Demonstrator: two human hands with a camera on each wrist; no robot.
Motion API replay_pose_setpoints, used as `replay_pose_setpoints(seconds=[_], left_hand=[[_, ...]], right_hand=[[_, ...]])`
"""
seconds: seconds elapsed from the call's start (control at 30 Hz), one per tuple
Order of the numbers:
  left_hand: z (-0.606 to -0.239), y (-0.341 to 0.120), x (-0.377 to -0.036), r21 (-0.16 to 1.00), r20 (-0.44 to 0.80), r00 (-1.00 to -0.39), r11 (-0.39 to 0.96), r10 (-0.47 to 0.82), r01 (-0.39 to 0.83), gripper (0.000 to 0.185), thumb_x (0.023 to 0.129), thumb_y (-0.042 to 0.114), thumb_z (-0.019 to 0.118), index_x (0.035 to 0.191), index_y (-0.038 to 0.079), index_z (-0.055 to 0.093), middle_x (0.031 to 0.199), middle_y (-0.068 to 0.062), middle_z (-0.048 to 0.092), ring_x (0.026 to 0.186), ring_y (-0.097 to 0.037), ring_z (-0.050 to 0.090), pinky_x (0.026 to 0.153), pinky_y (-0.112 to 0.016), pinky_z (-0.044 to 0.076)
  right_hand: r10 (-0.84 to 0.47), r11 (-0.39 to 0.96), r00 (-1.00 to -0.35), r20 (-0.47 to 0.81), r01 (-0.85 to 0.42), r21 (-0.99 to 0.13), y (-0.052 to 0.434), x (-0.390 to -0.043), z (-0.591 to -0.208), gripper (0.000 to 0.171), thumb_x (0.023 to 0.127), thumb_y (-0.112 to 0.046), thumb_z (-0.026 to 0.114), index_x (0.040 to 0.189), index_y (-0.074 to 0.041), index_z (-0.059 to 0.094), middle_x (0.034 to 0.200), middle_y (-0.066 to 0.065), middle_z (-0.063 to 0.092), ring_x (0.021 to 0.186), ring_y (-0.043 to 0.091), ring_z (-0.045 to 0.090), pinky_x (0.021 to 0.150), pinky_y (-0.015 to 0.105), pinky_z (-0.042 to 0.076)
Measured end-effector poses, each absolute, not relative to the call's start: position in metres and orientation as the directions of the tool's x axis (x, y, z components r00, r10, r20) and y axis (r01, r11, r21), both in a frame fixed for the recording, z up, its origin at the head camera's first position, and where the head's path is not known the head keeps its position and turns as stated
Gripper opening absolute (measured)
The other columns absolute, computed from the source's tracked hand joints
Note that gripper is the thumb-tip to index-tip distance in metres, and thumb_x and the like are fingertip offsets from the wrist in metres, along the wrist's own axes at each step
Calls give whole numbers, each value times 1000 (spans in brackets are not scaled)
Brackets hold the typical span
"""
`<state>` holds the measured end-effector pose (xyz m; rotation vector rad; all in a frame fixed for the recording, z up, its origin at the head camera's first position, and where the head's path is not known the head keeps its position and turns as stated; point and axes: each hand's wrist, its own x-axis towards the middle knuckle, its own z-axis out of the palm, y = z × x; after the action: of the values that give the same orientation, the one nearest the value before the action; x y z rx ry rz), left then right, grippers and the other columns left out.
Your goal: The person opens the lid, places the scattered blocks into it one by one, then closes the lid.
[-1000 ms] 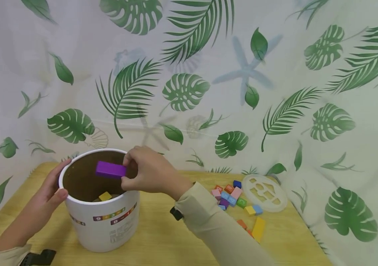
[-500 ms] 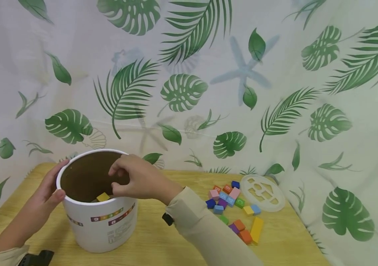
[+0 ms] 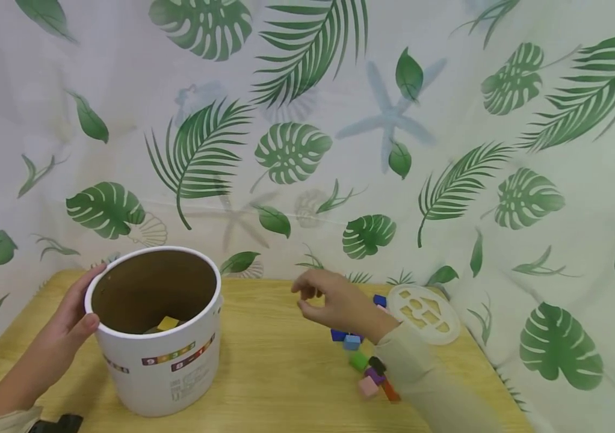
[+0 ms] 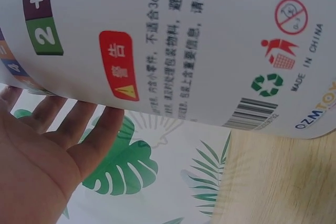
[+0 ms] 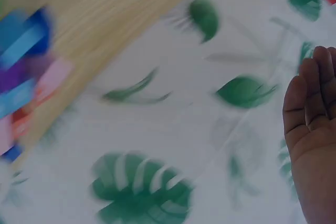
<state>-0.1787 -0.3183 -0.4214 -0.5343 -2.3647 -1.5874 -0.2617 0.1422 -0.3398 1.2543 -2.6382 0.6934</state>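
A white bucket [image 3: 161, 385] with printed coloured number strips stands on the left of the table. My left hand [image 3: 64, 328] holds its left side, thumb at the rim and fingers along the wall; in the left wrist view, fingertips [image 4: 107, 124] meet the printed side. Inside, a yellow block [image 3: 168, 323] shows near the bottom. My right hand [image 3: 334, 300] is in the air right of the bucket, fingers loosely bent and holding nothing. Under and beside it lie several coloured toy blocks [image 3: 352, 342], partly hidden by the hand and sleeve. The right wrist view shows the right palm [image 5: 315, 156].
A round translucent lid [image 3: 451, 328] with cut-out shapes lies at the table's back right, behind the blocks. The wooden table [image 3: 264, 373] runs back to a leaf-printed curtain [image 3: 296, 72]. A pink block [image 3: 368, 386] and a green block [image 3: 358, 360] lie nearer the front.
The purple block left my right hand inside the bucket. That hand then moved out over the rim and right, towards the blocks. The left hand stays on the bucket.
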Motion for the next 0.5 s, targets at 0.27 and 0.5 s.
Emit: replay_pose_setpoints(seconds=[0.27, 0.5], left_hand=[[-426, -317, -179, 835, 437, -886, 297, 153, 463, 65, 112, 15, 44, 167, 26, 13, 160, 8, 25, 132, 1, 37, 91, -9, 41], [-427, -317, -180, 828, 430, -890, 324, 154, 457, 64, 112, 17, 44, 167, 27, 12, 159, 10, 25, 131, 1, 37, 90, -9, 41]], right_hand=[[-545, 733, -822, 163, -562, -384, 248, -271, -373, 12, 97, -16, 70, 109, -14, 70, 92, -9, 63, 84, 10, 57, 77, 31, 53], [-520, 798, -852, 56, -508, -325, 303, -263, -414, 16, 93, -16, 75, 107, -9, 70, 94, -7, 64, 85, 12, 58, 77, 31, 52]])
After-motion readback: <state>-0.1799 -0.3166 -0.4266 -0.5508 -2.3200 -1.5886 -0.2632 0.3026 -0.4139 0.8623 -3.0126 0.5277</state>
